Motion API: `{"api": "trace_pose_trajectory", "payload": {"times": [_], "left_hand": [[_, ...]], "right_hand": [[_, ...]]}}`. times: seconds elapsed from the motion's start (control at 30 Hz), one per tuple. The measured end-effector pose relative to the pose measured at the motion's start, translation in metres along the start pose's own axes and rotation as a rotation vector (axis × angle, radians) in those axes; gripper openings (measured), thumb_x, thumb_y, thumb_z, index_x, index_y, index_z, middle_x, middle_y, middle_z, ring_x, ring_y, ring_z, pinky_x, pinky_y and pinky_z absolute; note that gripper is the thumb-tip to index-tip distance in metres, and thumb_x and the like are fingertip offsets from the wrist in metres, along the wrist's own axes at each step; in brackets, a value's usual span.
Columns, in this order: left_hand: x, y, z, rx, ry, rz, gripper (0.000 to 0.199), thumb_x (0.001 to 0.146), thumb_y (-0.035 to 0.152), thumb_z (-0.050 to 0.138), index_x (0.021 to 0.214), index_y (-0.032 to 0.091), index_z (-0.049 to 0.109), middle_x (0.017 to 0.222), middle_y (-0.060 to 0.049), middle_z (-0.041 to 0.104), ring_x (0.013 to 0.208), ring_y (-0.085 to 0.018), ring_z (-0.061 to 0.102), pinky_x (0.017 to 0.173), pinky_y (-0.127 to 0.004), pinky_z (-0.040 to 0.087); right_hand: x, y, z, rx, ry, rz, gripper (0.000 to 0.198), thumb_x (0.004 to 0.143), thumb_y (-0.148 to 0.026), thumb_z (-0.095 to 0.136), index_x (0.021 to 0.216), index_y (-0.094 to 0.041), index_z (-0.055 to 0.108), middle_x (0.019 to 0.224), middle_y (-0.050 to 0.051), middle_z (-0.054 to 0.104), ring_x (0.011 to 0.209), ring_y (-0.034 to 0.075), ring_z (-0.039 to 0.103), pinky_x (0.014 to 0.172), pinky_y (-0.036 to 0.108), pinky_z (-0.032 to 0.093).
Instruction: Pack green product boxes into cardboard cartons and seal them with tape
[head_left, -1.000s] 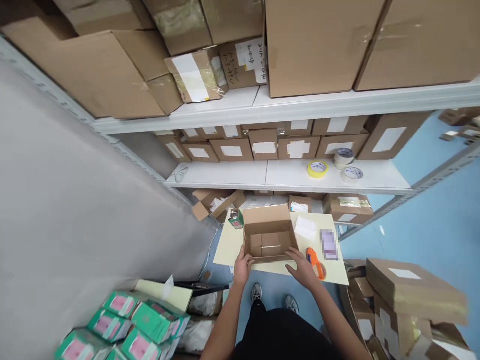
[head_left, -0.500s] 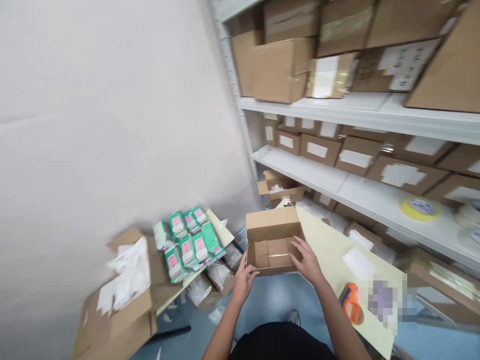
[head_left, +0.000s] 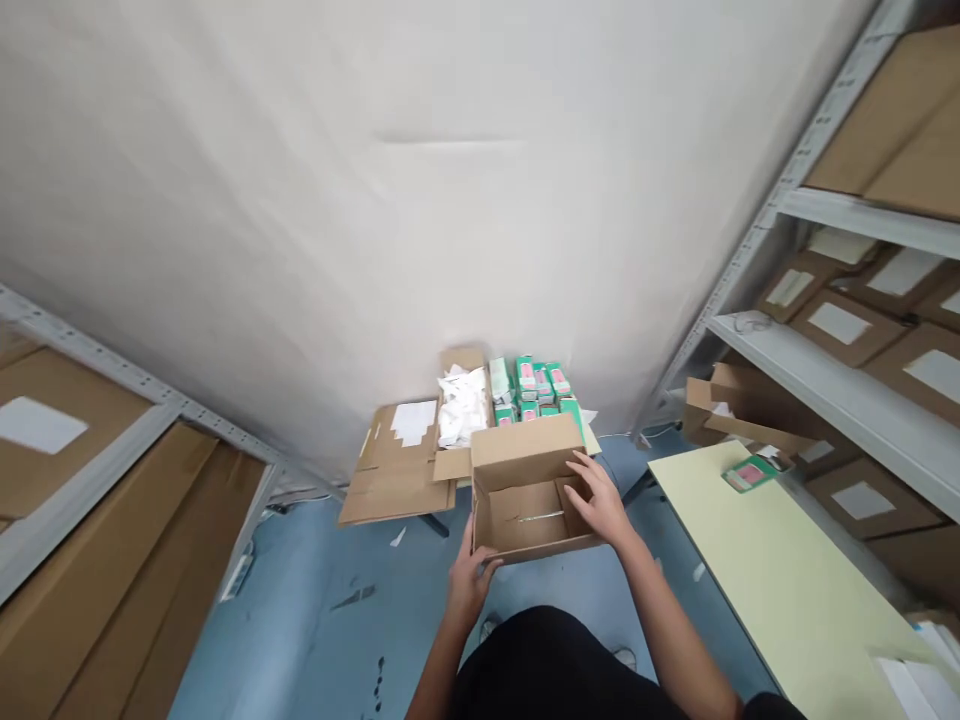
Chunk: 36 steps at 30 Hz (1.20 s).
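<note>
An open cardboard box (head_left: pixel 527 443) is held in front of my body, its back flap standing up and its inside showing a bare floor with a shiny strip. My left hand (head_left: pixel 470 585) grips the box's near left corner, thumb on the rim. On the right side, my right hand (head_left: pixel 602 503) has its fingers over the rim and reaching a little inside. Behind the box, several green and pink packets (head_left: pixel 527 378) stand in rows, partly hidden by its flap.
White paper (head_left: pixel 462 405) fills an open carton beside a flattened cardboard sheet (head_left: pixel 397 465). A pale yellow table (head_left: pixel 780 550) at right bears one green packet (head_left: pixel 750 473). Shelves with boxes flank both sides: a left shelf (head_left: pixel 90 475) and a right shelf (head_left: pixel 847 375). A wall stands ahead.
My view has swung left, away from the right shelving and toward the wall. The box has turned along with me, still in both hands, and the left shelving has come into sight.
</note>
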<state>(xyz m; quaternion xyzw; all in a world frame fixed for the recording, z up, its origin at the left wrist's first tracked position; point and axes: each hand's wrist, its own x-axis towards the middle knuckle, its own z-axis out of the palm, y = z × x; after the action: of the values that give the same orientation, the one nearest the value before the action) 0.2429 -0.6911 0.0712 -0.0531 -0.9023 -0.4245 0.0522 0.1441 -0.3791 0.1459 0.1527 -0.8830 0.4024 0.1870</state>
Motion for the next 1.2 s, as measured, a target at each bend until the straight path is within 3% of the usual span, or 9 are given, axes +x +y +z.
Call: {"api": "trace_pose_trajectory", "payload": {"times": [0.17,0.33,0.47,0.67,0.73,0.8,0.97,1.07,1.2], "left_hand": [[-0.029,-0.074,-0.072,0.044,0.07,-0.134,0.023,0.095,0.033,0.058,0.086,0.022,0.077,0.168,-0.012,0.036,0.133,-0.033,0.062,0.094,-0.042,0.059],[-0.042,-0.116,-0.111,0.038,0.009,-0.187,0.019,0.093,0.027,0.059,0.082,0.022,0.074,0.17,-0.011,0.034,0.13,-0.032,0.064,0.094,-0.042,0.059],[-0.043,-0.126,-0.118,-0.007,0.006,-0.212,0.021,0.095,0.027,0.056,0.085,0.021,0.075,0.17,-0.011,0.032,0.131,-0.031,0.064,0.095,-0.041,0.058],[-0.029,-0.116,-0.102,-0.088,0.02,-0.236,0.021,0.093,0.028,0.056,0.084,0.022,0.074,0.169,-0.011,0.035,0.145,-0.032,0.051,0.103,-0.04,0.054],[-0.024,-0.109,-0.096,-0.115,0.02,-0.263,0.019,0.092,0.027,0.058,0.083,0.021,0.074,0.169,-0.011,0.036,0.141,-0.032,0.055,0.101,-0.04,0.054],[-0.019,-0.103,-0.09,-0.135,0.012,-0.3,0.017,0.09,0.026,0.06,0.081,0.022,0.074,0.168,-0.011,0.038,0.135,-0.033,0.06,0.098,-0.039,0.055],[-0.01,-0.099,-0.086,-0.149,0.015,-0.323,0.013,0.086,0.023,0.063,0.08,0.022,0.074,0.165,-0.01,0.043,0.131,-0.031,0.062,0.099,-0.039,0.054],[-0.009,-0.105,-0.089,-0.154,0.02,-0.295,0.013,0.085,0.022,0.063,0.079,0.022,0.074,0.163,-0.009,0.046,0.133,-0.032,0.061,0.1,-0.041,0.054],[-0.008,-0.109,-0.097,-0.123,0.015,-0.232,0.016,0.087,0.021,0.061,0.078,0.021,0.074,0.165,-0.011,0.043,0.135,-0.032,0.06,0.099,-0.041,0.055]], "right_hand": [[0.029,-0.047,0.087,0.023,-0.081,-0.017,0.039,0.097,-0.032,0.06,0.135,-0.025,0.066,0.151,0.013,0.057,0.14,0.03,0.055,0.117,0.052,0.047],[0.067,-0.068,0.15,-0.013,-0.178,-0.023,0.045,0.094,-0.031,0.062,0.139,-0.026,0.063,0.156,0.012,0.052,0.144,0.03,0.051,0.118,0.05,0.045],[0.12,-0.063,0.19,-0.112,-0.251,0.045,0.053,0.093,-0.033,0.064,0.145,-0.025,0.058,0.16,0.013,0.046,0.147,0.032,0.047,0.118,0.049,0.045],[0.209,-0.049,0.256,-0.327,-0.477,0.276,0.074,0.089,-0.046,0.075,0.154,-0.025,0.048,0.17,0.015,0.028,0.145,0.034,0.047,0.111,0.043,0.047],[0.229,-0.043,0.279,-0.381,-0.538,0.337,0.084,0.085,-0.051,0.079,0.157,-0.026,0.045,0.171,0.017,0.024,0.145,0.035,0.046,0.109,0.041,0.047],[0.24,-0.036,0.297,-0.43,-0.586,0.374,0.083,0.083,-0.048,0.081,0.155,-0.024,0.048,0.167,0.018,0.031,0.14,0.035,0.052,0.106,0.039,0.047],[0.243,-0.02,0.315,-0.445,-0.624,0.379,0.035,0.089,-0.016,0.068,0.123,-0.018,0.074,0.132,0.016,0.067,0.113,0.026,0.068,0.094,0.031,0.049],[0.243,-0.02,0.307,-0.426,-0.582,0.352,0.029,0.088,-0.007,0.062,0.11,-0.016,0.078,0.12,0.015,0.073,0.105,0.024,0.07,0.088,0.028,0.048],[0.245,-0.031,0.287,-0.394,-0.475,0.276,0.028,0.094,-0.012,0.056,0.111,-0.015,0.078,0.117,0.015,0.074,0.102,0.023,0.068,0.087,0.027,0.046]]}}
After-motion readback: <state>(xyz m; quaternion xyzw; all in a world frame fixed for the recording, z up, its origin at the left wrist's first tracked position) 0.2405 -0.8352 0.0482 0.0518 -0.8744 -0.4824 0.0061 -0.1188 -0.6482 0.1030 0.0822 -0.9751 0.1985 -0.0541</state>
